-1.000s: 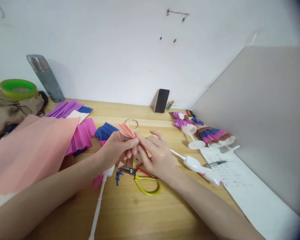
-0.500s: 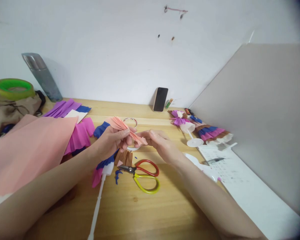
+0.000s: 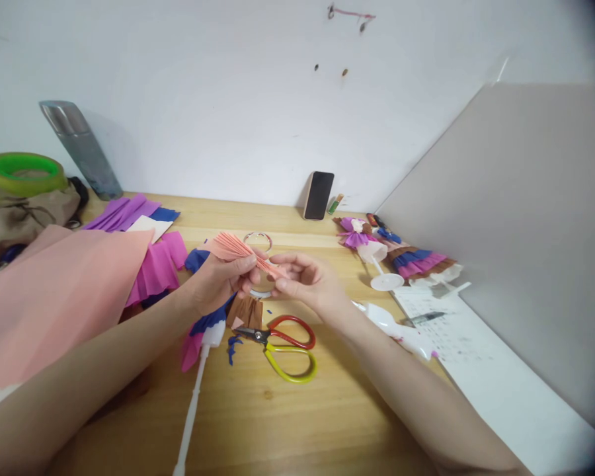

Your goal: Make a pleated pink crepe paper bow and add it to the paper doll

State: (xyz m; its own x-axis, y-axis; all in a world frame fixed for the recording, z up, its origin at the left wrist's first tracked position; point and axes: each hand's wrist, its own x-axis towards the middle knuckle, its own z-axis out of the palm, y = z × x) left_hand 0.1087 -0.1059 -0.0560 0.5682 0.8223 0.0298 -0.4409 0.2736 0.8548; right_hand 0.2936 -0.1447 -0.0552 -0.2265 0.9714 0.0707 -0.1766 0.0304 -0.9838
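A strip of pleated peach crepe paper [image 3: 232, 246] is held between both hands above the table. My left hand [image 3: 223, 274] pinches its gathered middle between thumb and fingers, with the pleats fanning out to the upper left. At the lower right end of the strip, my right hand [image 3: 307, 281] closes thumb and fingertips on the paper. Below the hands lie scissors [image 3: 277, 347] with one red and one yellow handle. Beside them are blue paper scraps [image 3: 233, 349] and brown crepe paper [image 3: 246, 312]. A white stick [image 3: 193, 410] with blue and pink paper lies to the left.
Large peach paper [image 3: 59, 297] and pink crepe paper [image 3: 158, 268] cover the left side. A bottle [image 3: 86, 155] and green tape roll [image 3: 24, 173] stand behind. A phone [image 3: 318, 196] leans on the wall. Paper-dressed figures [image 3: 421, 261], a glue gun [image 3: 396, 329] and a notebook [image 3: 496, 370] occupy the right.
My right hand has turned and its thumb has come down, so it now pinches the lower end of the peach strip. My left hand keeps its hold.
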